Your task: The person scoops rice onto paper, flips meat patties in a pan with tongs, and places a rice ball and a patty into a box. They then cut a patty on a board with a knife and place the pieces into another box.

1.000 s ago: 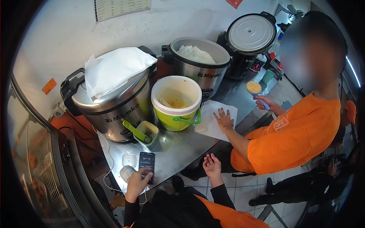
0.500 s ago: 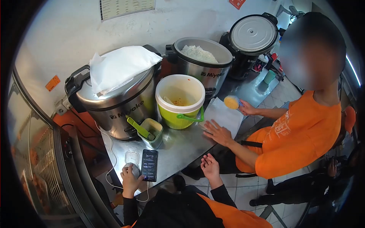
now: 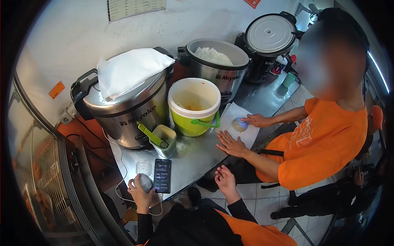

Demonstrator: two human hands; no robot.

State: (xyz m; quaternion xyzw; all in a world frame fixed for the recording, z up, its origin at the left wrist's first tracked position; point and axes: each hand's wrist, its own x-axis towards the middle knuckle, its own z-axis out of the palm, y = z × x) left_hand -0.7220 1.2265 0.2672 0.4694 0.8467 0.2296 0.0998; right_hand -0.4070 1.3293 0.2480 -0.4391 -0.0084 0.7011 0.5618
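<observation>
My left hand is at the near corner of the steel counter, its fingers wrapped round a small grey rounded object with a white cable running from that corner. A black phone with its screen lit lies just right of it, and a small clear box sits just behind. My right hand hovers palm up at the counter's front edge, fingers apart and holding nothing. Across from me a person in an orange shirt presses a small rounded scoop face down onto a white paper sheet, with the other hand flat beside it.
A green bucket with a white rim stands mid-counter. A closed steel rice cooker has white paper on top. Behind are an open cooker of white rice and a black lidded cooker. A small green tub holds a scoop.
My left hand left the phone and took hold of the grey object at the corner. The other person brought the filled scoop down from the air onto the paper, turned over.
</observation>
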